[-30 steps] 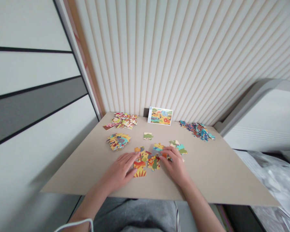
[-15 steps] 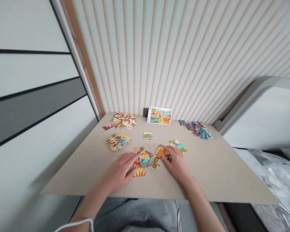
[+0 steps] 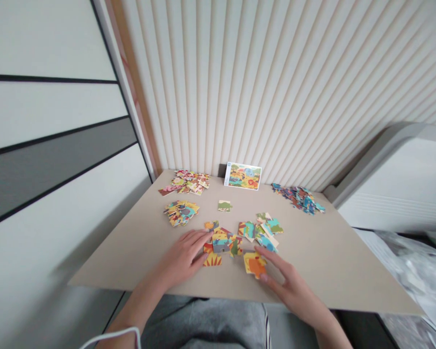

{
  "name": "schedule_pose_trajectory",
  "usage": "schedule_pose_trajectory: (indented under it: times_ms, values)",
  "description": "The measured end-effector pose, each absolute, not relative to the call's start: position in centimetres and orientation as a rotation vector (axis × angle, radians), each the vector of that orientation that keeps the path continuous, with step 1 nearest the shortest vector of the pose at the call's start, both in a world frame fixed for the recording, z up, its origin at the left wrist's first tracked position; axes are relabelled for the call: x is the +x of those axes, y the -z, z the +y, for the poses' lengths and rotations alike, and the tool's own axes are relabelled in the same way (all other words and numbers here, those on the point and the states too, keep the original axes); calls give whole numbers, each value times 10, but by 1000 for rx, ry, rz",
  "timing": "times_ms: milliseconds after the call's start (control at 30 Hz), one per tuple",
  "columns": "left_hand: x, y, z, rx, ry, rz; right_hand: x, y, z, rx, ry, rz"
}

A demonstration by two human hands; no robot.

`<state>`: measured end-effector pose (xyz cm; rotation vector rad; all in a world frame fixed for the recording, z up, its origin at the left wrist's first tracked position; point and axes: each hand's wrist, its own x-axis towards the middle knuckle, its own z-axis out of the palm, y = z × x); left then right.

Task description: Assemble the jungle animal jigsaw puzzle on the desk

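Orange piece (image 3: 255, 264) — in right hand (image 3: 292, 287)

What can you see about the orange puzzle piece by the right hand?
The orange piece looks like thin cardboard, yellow with a big orange patch. A knob sticks out on the side nearest the person. It's over the near part of the table, just right of some other pieces. The right hand has finger and thumb at its edges. I can't tell if it's lifted.

Head view looks forward — down at the table (image 3: 330, 261).
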<state>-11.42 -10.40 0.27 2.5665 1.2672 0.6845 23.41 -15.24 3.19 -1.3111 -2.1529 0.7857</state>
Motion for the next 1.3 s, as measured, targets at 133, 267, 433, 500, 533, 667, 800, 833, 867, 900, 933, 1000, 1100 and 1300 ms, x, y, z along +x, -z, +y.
schedule_pose_trajectory:
  times_ms: [133, 267, 433, 500, 533, 667, 800, 833, 867, 900, 933, 1000, 1100, 1300]
  values:
    - [-115, 1, -103, 2570, -687, 1281, 253, -23, -173, -1392, -481, -2324]
    - [-117, 3, -102, 2577, -676, 1277, 243, -10, -185, -1538, -239, -2241]
    - [-116, 1, -102, 2582, -712, 1274, 216, -5, -194, -1547, -124, -2200]
    - [-116, 0, -102, 2582, -710, 1276, 216, -4, -194, -1538, -124, -2197]
    - [-116, 0, -102, 2581, -702, 1279, 219, -3, -194, -1532, -141, -2204]
    - [-116, 2, -102, 2575, -677, 1285, 244, 6, -194, -1511, -151, -2200]
    - [-117, 4, -101, 2581, -710, 1282, 262, 16, -200, -1619, -35, -2080]
    - [-117, 5, -101, 2584, -718, 1278, 263, 17, -201, -1648, -24, -2049]
    - [-117, 5, -101, 2585, -724, 1276, 262, 17, -203, -1672, -19, -2024]
    - [-117, 5, -101, 2585, -726, 1276, 259, 17, -204, -1691, -12, -2005]
    - [-117, 4, -101, 2585, -723, 1276, 256, 17, -206, -1711, 2, -1990]
    - [-117, 4, -101, 2586, -700, 1277, 248, 16, -207, -1751, 52, -1966]
    - [-117, 4, -101, 2587, -656, 1284, 241, 16, -205, -1758, 97, -1976]
    - [-117, 4, -101, 2585, -654, 1275, 252, 15, -200, -1505, -107, -2161]
